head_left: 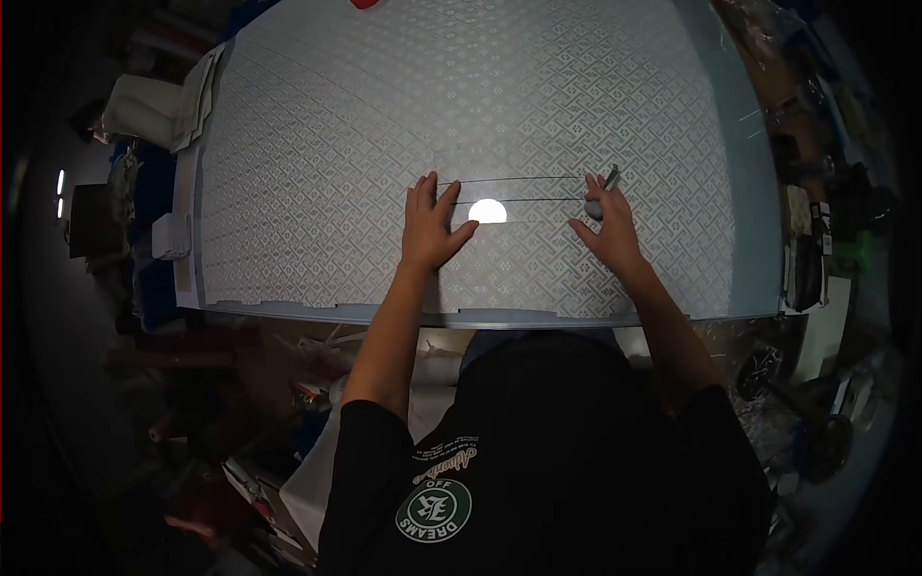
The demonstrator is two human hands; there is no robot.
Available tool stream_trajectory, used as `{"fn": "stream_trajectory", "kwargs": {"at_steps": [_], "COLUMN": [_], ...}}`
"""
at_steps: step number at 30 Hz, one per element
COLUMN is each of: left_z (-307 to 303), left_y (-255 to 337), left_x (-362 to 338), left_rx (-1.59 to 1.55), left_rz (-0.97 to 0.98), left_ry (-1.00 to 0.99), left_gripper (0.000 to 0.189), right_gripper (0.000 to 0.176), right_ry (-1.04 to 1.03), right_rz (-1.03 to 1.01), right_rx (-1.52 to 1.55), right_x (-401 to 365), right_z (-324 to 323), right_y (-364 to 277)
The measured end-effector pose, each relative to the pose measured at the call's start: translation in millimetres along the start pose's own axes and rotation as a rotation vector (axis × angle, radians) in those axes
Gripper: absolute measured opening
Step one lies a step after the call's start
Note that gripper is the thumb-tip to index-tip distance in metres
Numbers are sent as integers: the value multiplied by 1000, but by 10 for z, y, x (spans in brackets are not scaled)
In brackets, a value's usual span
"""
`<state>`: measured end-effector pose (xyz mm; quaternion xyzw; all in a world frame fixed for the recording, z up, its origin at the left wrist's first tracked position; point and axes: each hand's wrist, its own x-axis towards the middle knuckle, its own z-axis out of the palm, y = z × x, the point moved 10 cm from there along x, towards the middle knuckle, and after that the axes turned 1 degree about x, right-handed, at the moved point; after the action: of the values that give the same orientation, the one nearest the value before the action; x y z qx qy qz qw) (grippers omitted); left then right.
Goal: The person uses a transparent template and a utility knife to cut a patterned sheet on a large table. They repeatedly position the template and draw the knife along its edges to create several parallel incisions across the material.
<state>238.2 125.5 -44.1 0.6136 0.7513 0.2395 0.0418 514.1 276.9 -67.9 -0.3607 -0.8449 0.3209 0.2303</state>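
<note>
A glossy strip marked by two dark lines lies across a pale patterned sheet on the table, and it serves as the landmark here. At its left end the person's left hand rests with the fingers and thumb spread apart, the grip holding nothing. At its right end the right hand reaches over with its thumb stretched toward the strip; a slim grey tool runs among its fingers, though whether that grip is clamped on the tool cannot be told. The two hands cover the strip's ends, and a bright glare whitens part of it near the left thumb.

Well beyond the strip, toward its left, a red object is cut off by the view. Far to its left, beside the table, are a white block and, farther off, some pale panels. Far to its right, past the table's side, dark clutter is crowded close, with a white panel nearer the person. On the near side of the strip, the person's black shirt hides much of the floor.
</note>
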Motion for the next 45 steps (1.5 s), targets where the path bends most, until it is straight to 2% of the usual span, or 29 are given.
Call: {"fn": "stream_trajectory", "kwargs": {"at_steps": [1, 5, 11, 14, 16, 17, 19, 22, 31, 35, 37, 45], "left_z": [14, 37, 15, 9, 17, 20, 27, 29, 97, 114, 113, 127], "left_y": [21, 5, -28, -64, -59, -63, -71, -84, -103, -137, -141, -200], "left_x": [-20, -103, -162, -129, -149, -149, -144, -143, -35, -20, -19, -66], "left_rx": [4, 18, -46, -58, -81, -60, -46, -68, -12, -10, -12, -65], "left_rz": [-1, -39, -42, -35, -34, -39, -45, -43, -129, -142, -135, -132], "left_ry": [-6, 12, 34, 40, 33, 29, 27, 30, -18, -5, -1, 66], "left_gripper": [70, 69, 65, 63, 62, 62, 62, 61, 61, 59, 58, 56], "right_gripper": [84, 85, 79, 77, 63, 63, 47, 39, 37, 35, 43, 40], "right_ry": [-39, -78, -10, 54, 34, 33, 47, 39, 78, 140, 170, 123], "right_rz": [15, 10, 12, -62, -24, -20, -46, -17, 59, 2, -13, 8], "right_rx": [-2, -82, -100, -110, -73, -82, -95, -85, -50, -87, -106, -111], "right_x": [25, 17, -7, 3, -15, -15, -5, -12, 170, 189, 154, 159], "right_z": [48, 129, 216, 183, 189, 185, 166, 162, 148, 210, 205, 252], "right_y": [-35, -197, -124, -175, -133, -134, -184, -187, -246, -218, -222, -165]}}
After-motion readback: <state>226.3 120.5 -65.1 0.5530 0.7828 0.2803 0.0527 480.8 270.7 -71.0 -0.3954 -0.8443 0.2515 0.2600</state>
